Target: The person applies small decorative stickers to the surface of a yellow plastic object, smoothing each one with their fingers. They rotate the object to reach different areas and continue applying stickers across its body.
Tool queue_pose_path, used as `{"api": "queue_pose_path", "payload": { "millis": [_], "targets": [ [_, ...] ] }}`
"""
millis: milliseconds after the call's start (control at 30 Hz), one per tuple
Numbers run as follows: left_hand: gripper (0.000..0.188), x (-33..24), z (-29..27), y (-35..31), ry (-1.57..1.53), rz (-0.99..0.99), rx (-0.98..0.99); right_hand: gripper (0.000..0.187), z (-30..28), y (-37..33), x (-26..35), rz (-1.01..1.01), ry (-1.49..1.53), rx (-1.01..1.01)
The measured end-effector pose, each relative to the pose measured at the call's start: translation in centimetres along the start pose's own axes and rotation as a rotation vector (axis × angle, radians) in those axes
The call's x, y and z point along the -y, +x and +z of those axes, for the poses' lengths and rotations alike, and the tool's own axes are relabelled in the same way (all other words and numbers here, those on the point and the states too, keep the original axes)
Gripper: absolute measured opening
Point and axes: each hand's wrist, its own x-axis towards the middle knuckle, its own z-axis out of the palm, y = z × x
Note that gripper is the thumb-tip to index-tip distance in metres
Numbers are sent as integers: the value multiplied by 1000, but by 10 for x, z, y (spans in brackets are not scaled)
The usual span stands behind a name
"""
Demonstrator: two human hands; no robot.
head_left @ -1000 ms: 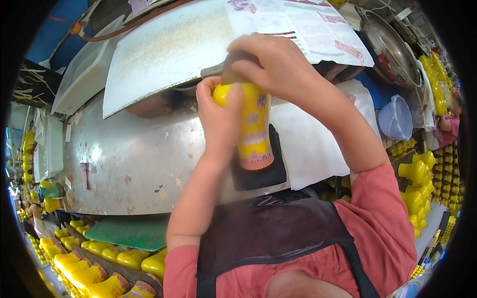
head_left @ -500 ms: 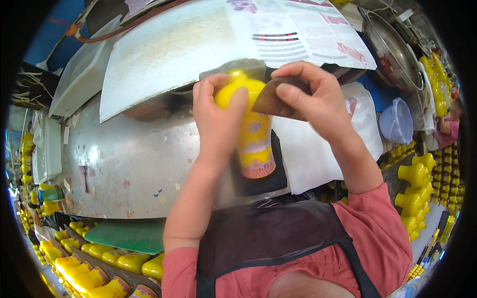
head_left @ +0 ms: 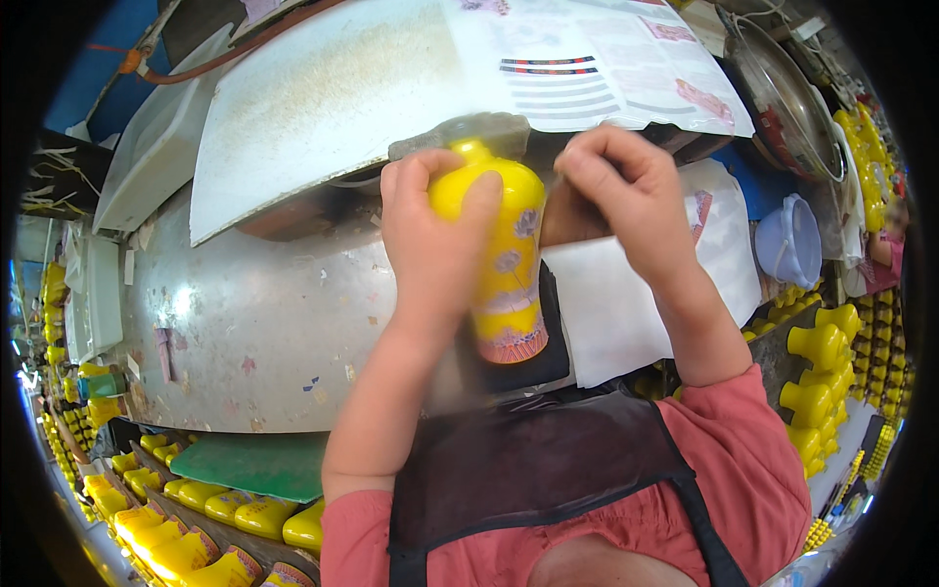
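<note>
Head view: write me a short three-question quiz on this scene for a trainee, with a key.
1. Which hand holds the yellow vase?
2. True or false: the pale blue bucket is to the right of the vase.
3. What colour is the flat piece at the right hand: (a) green, (b) brown or (c) white?

Key:
1. The left hand.
2. True.
3. (b), brown.

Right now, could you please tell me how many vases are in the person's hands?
1: the yellow vase in the left hand, over the black pad. The right hand holds a dark piece. Other vases line both sides; some may be hidden.
</note>
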Motion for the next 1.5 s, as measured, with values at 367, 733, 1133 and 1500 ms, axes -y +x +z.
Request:
{"api": "queue_pose_path", "payload": {
  "millis": [367,733,1133,1500],
  "targets": [
    [23,3,1,1,-46,-17,-4,58,20,-3,-2,-230,-639,79],
    [29,11,-1,-2,-144,-44,41,56,16,10,-1,-119,-551,136],
    [56,40,-3,-22,-90,302,59,36,10,2,8,-477,-745,327],
    [40,20,-1,-17,-76,215,7,47,19,-9,7,-542,-1096,219]
  ]
}}
